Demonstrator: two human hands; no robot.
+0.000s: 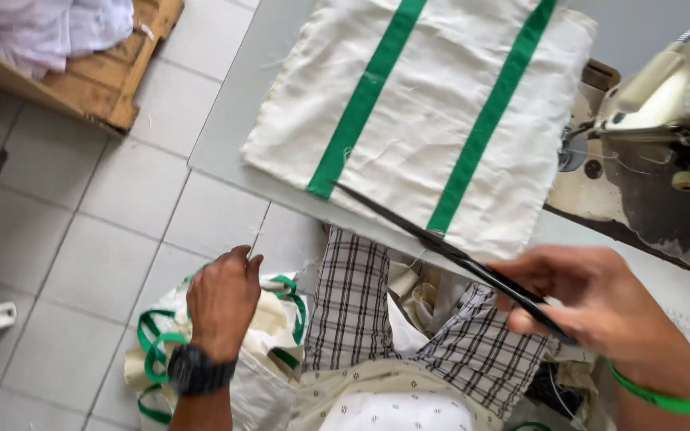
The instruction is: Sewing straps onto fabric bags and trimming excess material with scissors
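Our right hand [600,307] grips long black scissors [449,251], their tip lying on the cream, green-striped cloth [425,104] on the table [225,136]. Our left hand [221,299], fingers pinched together, hangs over piled bags [269,359]; what it pinches, we cannot tell

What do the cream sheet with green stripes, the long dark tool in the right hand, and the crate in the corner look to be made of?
Cream sheet: apparently coarse woven cloth, matte, with frayed edges; its green stripes look like sewn-on tape. Dark tool: probably metal scissors, thin and slightly glossy, held by the right hand. Crate: unfinished wood, with visible grain.
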